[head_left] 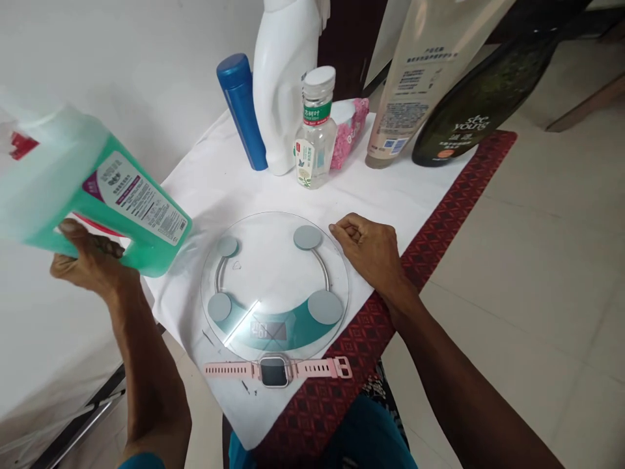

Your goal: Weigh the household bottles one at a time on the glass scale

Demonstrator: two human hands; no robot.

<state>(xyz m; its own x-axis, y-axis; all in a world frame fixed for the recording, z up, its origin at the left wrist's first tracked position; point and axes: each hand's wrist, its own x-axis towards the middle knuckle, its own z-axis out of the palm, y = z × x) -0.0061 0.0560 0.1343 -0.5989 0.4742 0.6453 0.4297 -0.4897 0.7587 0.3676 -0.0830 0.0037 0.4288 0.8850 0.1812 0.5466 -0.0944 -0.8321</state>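
My left hand (92, 260) is wrapped round the handle of a large jug of green liquid (122, 195). The jug is tilted, with its labelled side facing me and its base toward the scale. A round glass bathroom scale (271, 260) lies on the white cloth, with four grey pads and a teal band; its display shows digits too faint to read. Beside the scale's right rim rests my right hand (366, 247), its fingers curled closed with nothing visible in them. Below the scale, a pink-strapped smartwatch (274, 371) is laid out flat.
Behind the scale stand a blue bottle (243, 111), a white jug (283, 91), a clear bottle with a white cap (316, 137) and a pink packet (349, 133). A beige tube (415, 85) and a dark bottle (469, 111) stand at the right. A red patterned border (439, 228) edges the table.
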